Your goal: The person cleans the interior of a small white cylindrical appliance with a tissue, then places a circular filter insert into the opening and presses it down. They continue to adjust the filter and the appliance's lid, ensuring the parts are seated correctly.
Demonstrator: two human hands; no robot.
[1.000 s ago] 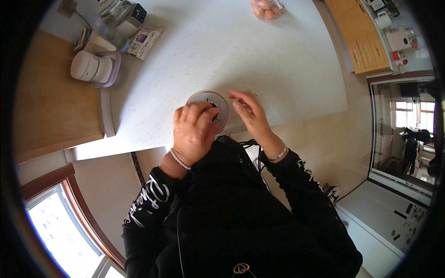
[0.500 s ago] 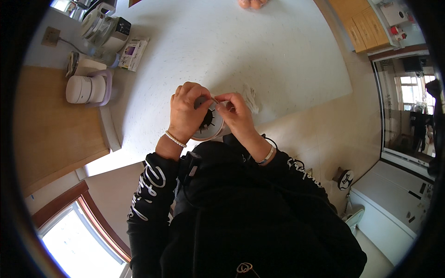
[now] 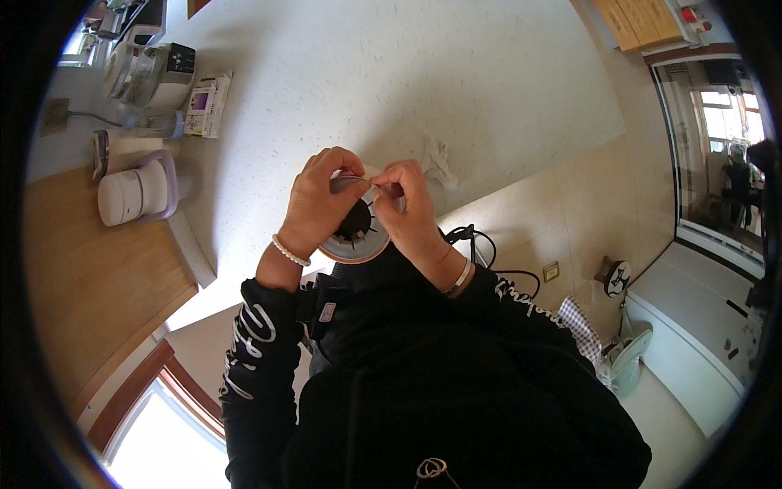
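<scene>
Both my hands meet over a round, pale grey piece (image 3: pixel 358 251) with a brownish rim, held close to my body at the counter's near edge. Its dark centre (image 3: pixel 354 222) has short dark prongs pointing outward. At its far side, a thin strip (image 3: pixel 352 177) runs between my fingertips; whether it is part of the round piece, I cannot tell. My left hand (image 3: pixel 319 200) is closed, thumb and forefinger pinching there. Opposite it, my right hand (image 3: pixel 407 210) pinches close by, its other fingers curled. A crumpled white tissue (image 3: pixel 440 163) lies just beyond my right hand.
The speckled white counter (image 3: pixel 391 73) stretches away from me. Along its left side stand a white appliance with a lilac handle (image 3: pixel 138 191), a small box (image 3: pixel 208 104) and a glass-jar appliance (image 3: pixel 151 73). A black cable (image 3: pixel 489 244) loops by my right arm.
My view has shifted slightly, and the round piece now sits a little lower and shows more of its face. My hands keep pinching at its far side.
</scene>
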